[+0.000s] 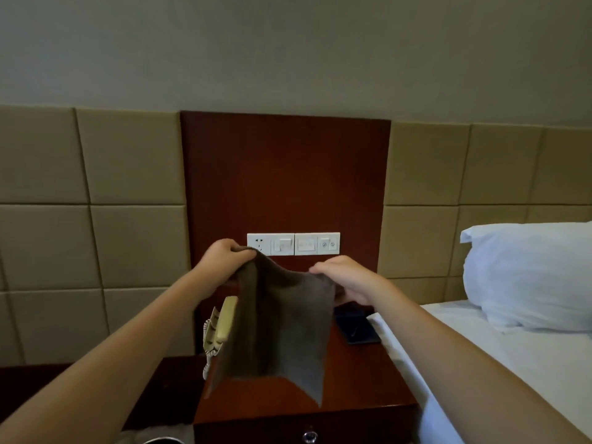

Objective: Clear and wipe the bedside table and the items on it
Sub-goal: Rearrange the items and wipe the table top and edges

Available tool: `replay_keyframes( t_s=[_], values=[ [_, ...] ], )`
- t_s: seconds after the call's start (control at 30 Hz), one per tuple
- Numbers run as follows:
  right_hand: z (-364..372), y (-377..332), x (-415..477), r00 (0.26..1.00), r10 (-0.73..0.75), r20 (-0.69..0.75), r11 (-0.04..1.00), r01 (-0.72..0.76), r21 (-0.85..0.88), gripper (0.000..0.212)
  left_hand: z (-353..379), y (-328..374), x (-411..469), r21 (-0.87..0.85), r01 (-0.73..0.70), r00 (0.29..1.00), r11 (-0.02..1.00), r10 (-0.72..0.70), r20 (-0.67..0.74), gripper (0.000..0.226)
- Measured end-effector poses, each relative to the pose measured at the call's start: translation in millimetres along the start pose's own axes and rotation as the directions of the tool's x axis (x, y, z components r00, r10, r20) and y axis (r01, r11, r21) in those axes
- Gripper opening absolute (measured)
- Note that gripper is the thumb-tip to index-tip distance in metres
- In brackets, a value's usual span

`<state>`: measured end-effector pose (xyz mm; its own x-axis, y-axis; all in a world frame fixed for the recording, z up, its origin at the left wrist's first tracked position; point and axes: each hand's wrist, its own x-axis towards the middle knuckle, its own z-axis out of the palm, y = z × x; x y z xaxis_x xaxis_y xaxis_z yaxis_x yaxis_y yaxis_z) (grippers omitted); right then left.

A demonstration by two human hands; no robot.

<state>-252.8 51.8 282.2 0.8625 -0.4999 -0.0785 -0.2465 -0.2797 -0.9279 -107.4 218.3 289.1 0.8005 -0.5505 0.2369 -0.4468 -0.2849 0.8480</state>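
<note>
Because the bed (512,357) presses against the right side of the bedside table (352,376), anything lifted off would most easily go that way, I judge. Above the table's middle hangs the cloth (278,325), spread flat like a curtain. Its top edge runs left to right and its lower corners dangle just over the wood, not plainly touching it. On the table's left edge sits the telephone (221,328), partly hidden behind the cloth. Toward the table's back right lies a dark flat thing (355,325), close by the bed sheet. Over the table's back, the left hand (224,254) pinches the cloth's upper left corner and the right hand (346,277) grips its upper right corner, so both are closed on fabric. The right hand is nearer the dark flat thing, the left nearer the telephone. Nothing looks cleared yet, and wiping would mean lowering the cloth straight down.
</note>
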Motion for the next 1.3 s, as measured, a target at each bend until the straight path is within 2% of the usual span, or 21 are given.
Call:
replay_keyframes(
  t_s=[0.07, 0.13, 0.17, 0.27, 0.33, 0.47, 0.67, 0.77, 0.87, 0.93, 1.03, 1.17, 1.3],
  values=[
    [13, -18, -6, 1.0, 0.022, -0.02, 0.994, -0.02, 0.11, 0.012, 17, 19, -11, -0.038, -0.014, 0.998, 0.999, 0.016, 0.057, 0.019],
    [25, -31, -10, 0.998, 0.044, -0.039, 0.983, -0.036, 0.181, 0.013, 33, 35, -20, 0.017, -0.07, 0.992, 0.997, 0.068, 0.104, 0.02],
    [29, -35, -11, 0.997, 0.044, -0.069, 0.987, -0.033, 0.16, 0.017, 38, 41, -23, 0.053, -0.102, 0.989, 0.993, 0.096, 0.113, 0.018],
    [29, -38, -14, 0.967, -0.059, -0.247, 0.994, 0.035, -0.101, 0.025, 45, 51, -29, 0.13, -0.167, 0.982, 0.977, 0.153, 0.114, 0.015],
    [24, -38, -18, 0.951, -0.094, -0.296, 0.982, 0.04, -0.184, 0.025, 46, 53, -32, 0.143, -0.189, 0.975, 0.971, 0.168, 0.143, 0.015],
    [24, -35, -17, 0.953, -0.054, -0.297, 0.986, 0.004, -0.166, 0.027, 51, 55, -38, 0.224, -0.262, 0.949, 0.939, 0.208, 0.237, 0.02],
    [28, -36, -13, 0.936, -0.091, -0.341, 0.978, 0.019, -0.209, 0.023, 56, 54, -40, 0.269, -0.327, 0.927, 0.906, 0.252, 0.278, 0.024],
    [35, -41, -12, 0.955, -0.068, -0.288, 0.981, 0.011, -0.195, 0.032, 55, 51, -37, 0.28, -0.328, 0.936, 0.902, 0.27, 0.227, 0.022],
    [40, -43, -13, 0.975, -0.094, -0.2, 0.972, 0.046, -0.232, 0.025, 46, 43, -33, 0.296, -0.32, 0.946, 0.9, 0.283, 0.162, 0.01],
    [37, -42, -15, 0.966, -0.169, -0.194, 0.937, 0.097, -0.336, 0.027, 38, 37, -32, 0.262, -0.32, 0.945, 0.911, 0.286, 0.16, 0.015],
    [23, -38, -14, 0.907, -0.346, -0.239, 0.85, 0.195, -0.489, 0.022, 26, 31, -33, 0.228, -0.313, 0.941, 0.922, 0.269, 0.204, 0.023],
    [17, -32, -17, 0.963, -0.269, 0.012, 0.87, 0.248, -0.426, 0.028, 18, 34, -28, 0.231, -0.342, 0.927, 0.911, 0.286, 0.243, 0.027],
    [20, -24, -16, 0.972, -0.23, 0.045, 0.907, 0.231, -0.351, 0.017, 14, 40, -23, 0.242, -0.363, 0.921, 0.9, 0.308, 0.238, 0.037]
  ],
)
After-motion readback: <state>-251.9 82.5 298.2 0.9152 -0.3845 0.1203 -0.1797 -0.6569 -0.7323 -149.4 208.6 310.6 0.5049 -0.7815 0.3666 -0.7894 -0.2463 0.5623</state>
